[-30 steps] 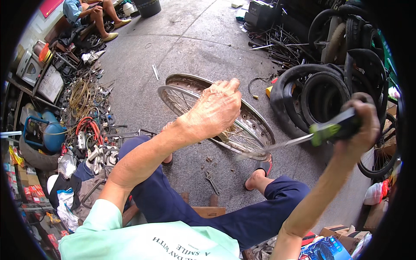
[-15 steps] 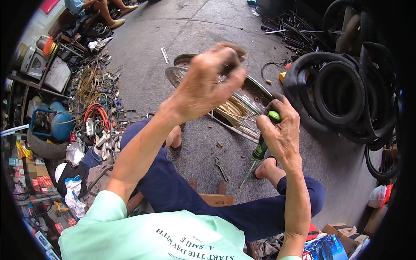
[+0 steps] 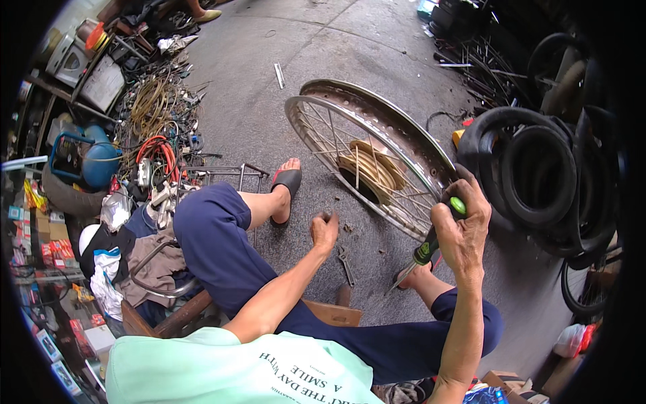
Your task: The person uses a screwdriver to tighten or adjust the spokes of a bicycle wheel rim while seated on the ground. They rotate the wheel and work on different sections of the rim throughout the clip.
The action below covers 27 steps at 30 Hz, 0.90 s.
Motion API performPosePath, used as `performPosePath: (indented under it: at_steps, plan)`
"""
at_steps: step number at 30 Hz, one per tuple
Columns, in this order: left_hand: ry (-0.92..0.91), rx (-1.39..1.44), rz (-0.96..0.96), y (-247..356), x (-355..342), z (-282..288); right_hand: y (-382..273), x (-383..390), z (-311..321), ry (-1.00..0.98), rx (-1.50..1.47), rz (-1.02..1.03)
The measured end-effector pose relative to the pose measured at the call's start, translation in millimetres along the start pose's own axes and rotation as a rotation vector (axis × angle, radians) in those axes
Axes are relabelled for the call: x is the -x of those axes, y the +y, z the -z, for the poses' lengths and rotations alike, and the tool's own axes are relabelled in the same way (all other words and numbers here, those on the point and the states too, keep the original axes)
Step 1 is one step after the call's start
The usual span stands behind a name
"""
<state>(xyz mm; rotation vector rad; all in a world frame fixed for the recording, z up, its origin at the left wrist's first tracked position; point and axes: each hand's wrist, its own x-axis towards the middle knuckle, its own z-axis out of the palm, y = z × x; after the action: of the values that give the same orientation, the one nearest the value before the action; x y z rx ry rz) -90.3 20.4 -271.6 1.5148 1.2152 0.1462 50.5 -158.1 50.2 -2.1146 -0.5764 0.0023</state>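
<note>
My right hand (image 3: 465, 225) is wrapped round a screwdriver (image 3: 424, 250) with a green and black handle, its shaft pointing down toward me. The fingers of that hand also meet the near right edge of a spoked metal wheel rim (image 3: 404, 131), which leans tilted without a tire. Inside the rim sits a wide, brownish hub (image 3: 370, 168) with thin spokes. My left hand (image 3: 325, 230) is low over the floor, left of the wheel, with curled fingers; whether anything is in them is hidden. An adjustable wrench (image 3: 346, 266) lies on the floor just below it.
Black tires (image 3: 538, 168) are piled at the right. Cables and small parts (image 3: 158, 108) heap up along the left, beside a blue machine (image 3: 97, 161) and a metal frame (image 3: 249, 172). A wooden stool (image 3: 336, 314) shows between my legs. A metal strip (image 3: 279, 75) lies on the floor.
My left hand has come down from over the wheel to low above the floor, nearer me. My right hand keeps the screwdriver at the rim. The whole view has shifted somewhat.
</note>
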Motion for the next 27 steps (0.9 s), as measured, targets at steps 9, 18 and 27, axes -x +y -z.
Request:
performPosePath:
  at_steps: [9,18,27]
  plan:
    - [-0.131,0.007,0.162,20,0,1,0,1,-1,0.023,-0.003,-0.001]
    - [-0.847,0.962,0.089,172,47,24,0,1,-2,0.022,0.000,0.016]
    - [-0.970,1.312,0.383,171,48,17,4,3,0,0.016,-0.026,0.023]
